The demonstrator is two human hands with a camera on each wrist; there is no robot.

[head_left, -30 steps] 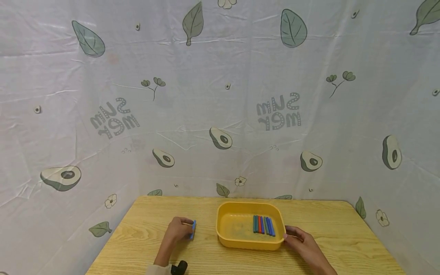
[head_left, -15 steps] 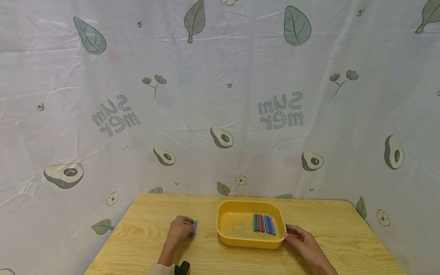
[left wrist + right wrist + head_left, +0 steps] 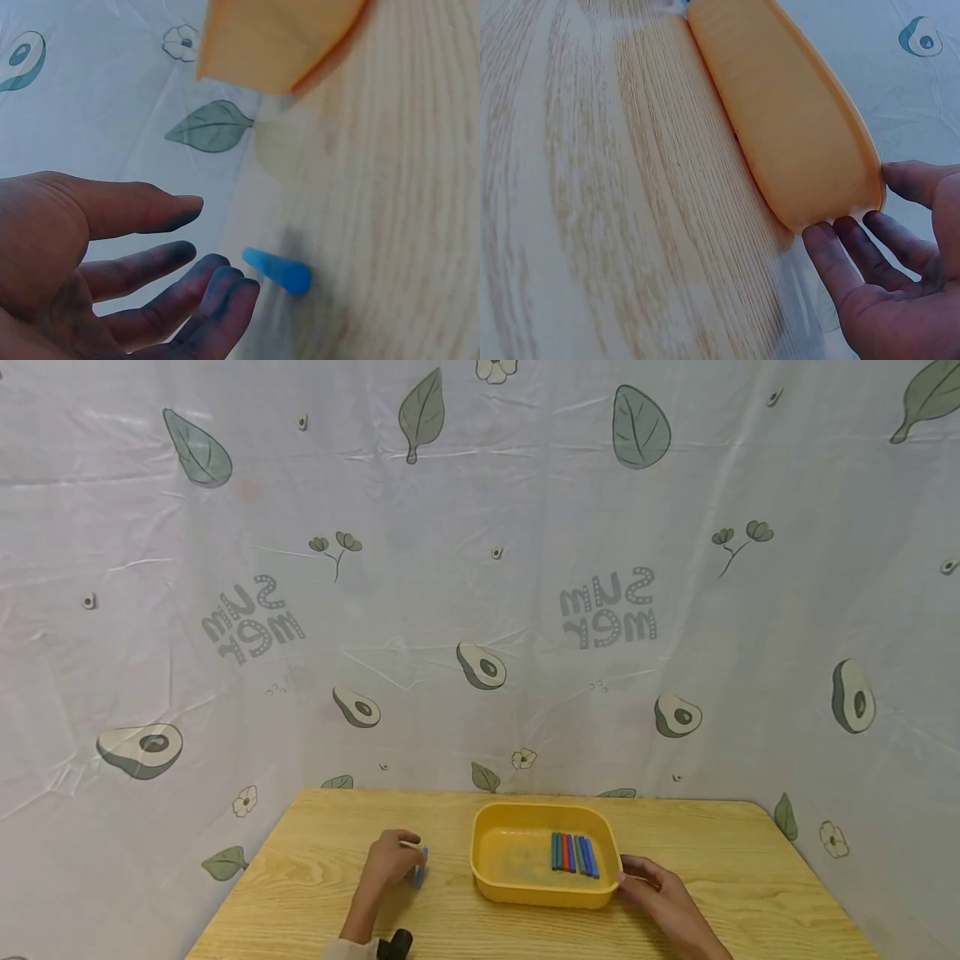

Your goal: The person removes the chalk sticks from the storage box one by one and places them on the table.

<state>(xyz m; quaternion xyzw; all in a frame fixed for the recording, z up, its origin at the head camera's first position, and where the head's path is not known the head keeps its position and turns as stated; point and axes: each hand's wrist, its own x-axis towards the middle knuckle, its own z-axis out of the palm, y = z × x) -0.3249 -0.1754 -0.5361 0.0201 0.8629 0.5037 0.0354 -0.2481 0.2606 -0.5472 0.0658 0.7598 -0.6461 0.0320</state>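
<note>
A blue round stick (image 3: 279, 270), like chalk or crayon, lies on the table to the left of the yellow tray (image 3: 540, 895). Beside it is my left hand (image 3: 392, 857), its fingers parted and loosely bent, with dark blue smudges on the fingertips (image 3: 238, 294). In the left wrist view a gap shows between thumb and fingers, and they hold nothing. My right hand (image 3: 660, 893) rests at the tray's right end. Its thumb touches near the rim and its fairly straight fingertips (image 3: 821, 231) touch the end wall.
Inside the tray, several green, red and blue sticks (image 3: 573, 853) lie side by side toward the right, with dark smudges on the floor left of them. The wooden table (image 3: 750, 877) meets a patterned sheet (image 3: 420, 610) hanging behind and at both sides.
My left fingers have loosened a little at the blue stick, and more of it shows. The right hand and tray keep their places; the head view has shifted slightly.
</note>
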